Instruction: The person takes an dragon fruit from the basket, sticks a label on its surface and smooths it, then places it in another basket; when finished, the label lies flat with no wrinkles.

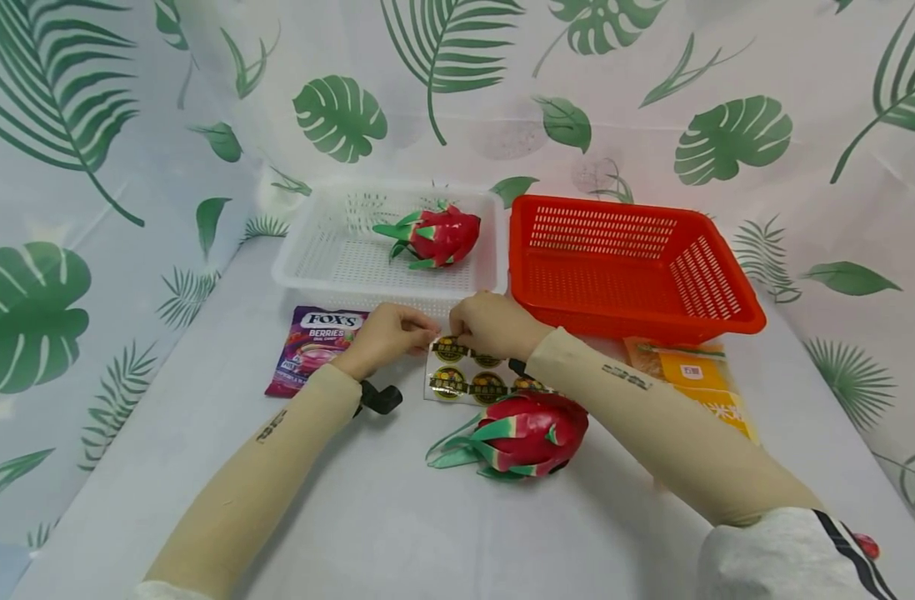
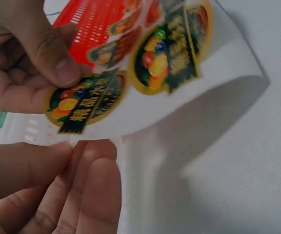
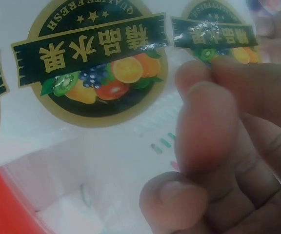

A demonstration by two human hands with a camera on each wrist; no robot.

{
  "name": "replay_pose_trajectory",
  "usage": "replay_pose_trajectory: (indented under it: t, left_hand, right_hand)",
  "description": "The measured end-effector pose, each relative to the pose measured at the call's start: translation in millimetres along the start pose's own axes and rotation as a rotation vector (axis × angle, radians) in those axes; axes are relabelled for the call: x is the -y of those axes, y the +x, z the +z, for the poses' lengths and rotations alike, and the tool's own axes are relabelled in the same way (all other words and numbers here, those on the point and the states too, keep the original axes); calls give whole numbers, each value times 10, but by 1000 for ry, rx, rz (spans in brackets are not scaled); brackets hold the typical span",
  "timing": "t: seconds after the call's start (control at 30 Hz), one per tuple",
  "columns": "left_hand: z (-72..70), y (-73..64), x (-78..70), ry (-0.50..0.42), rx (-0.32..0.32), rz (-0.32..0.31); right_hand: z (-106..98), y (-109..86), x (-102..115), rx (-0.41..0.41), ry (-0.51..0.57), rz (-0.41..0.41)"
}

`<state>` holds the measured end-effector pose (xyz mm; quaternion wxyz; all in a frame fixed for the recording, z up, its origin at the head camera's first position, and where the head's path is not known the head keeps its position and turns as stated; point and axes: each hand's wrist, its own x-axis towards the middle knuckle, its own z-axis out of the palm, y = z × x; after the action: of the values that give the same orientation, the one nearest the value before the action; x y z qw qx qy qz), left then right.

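Observation:
A white sheet of round fruit stickers (image 1: 489,388) with gold rims and dark banners lies between both hands, its near part at the table and its far edge raised. At its far left corner my left hand (image 1: 390,337) pinches the edge between thumb and forefinger. My right hand (image 1: 498,325) grips the far edge just beside it, its thumb (image 2: 65,70) lying on the corner sticker (image 2: 89,103). Whether that sticker is lifting from its backing, I cannot tell. Close in front of the sheet rests a red dragon fruit (image 1: 536,433) with green scales.
Behind the hands stands a white basket (image 1: 281,271) holding another dragon fruit (image 1: 446,237). A red basket (image 1: 637,321) adjoins it on the right. A purple Fox's candy bag (image 1: 307,354) lies by the left wrist, and a yellow-orange packet (image 1: 690,367) lies beyond the right forearm.

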<state>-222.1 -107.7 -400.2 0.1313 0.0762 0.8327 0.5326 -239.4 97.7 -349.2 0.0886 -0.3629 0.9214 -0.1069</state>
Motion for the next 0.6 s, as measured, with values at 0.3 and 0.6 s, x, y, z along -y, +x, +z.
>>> replay_pose_trajectory:
  t: [0.3,0.6]
  left_hand:
    - [78,47,26,81,-61,22]
    - [109,104,28,239,-145,91]
  right_hand:
    - [-122,-145,-11,-71,73,-32]
    - [-294,-439,-45,-153,174,-2]
